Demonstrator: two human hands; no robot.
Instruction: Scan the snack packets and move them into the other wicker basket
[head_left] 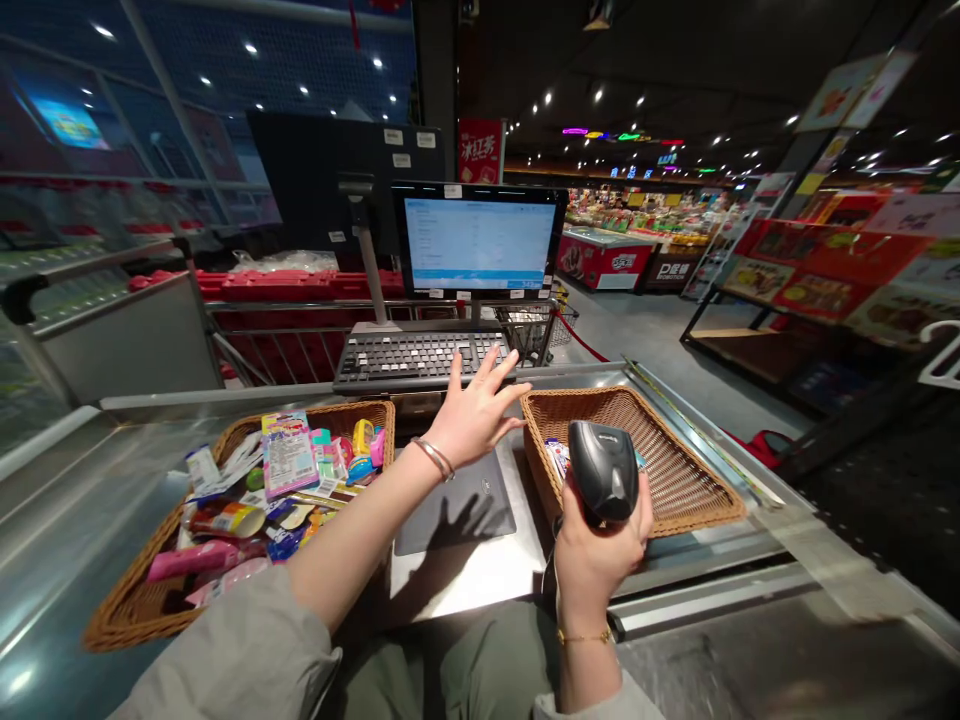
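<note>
1. A dark grey handheld barcode scanner (602,468), rounded and glossy at the head, is gripped upright in the right hand (598,545), whose fingers are wrapped around its handle. It is held low in the view, at about 5 o'clock from the centre, just in front of the right basket.
2. The left hand (474,412) is spread wide and flat, holding nothing, its fingertips at the near edge of a black keyboard (416,358) at 12 o'clock from the scanner's side of the counter.
3. Two wicker baskets are set on the steel counter (67,500).
4. The left basket (135,605), at 8 o'clock, is filled with many small colourful snack packets (287,453); the exact count cannot be told.
5. The right basket (675,470), at 3 o'clock, is nearly bare, with one small packet (556,456) seen at its left wall.
6. One lit monitor (480,240) is mounted above the keyboard.
</note>
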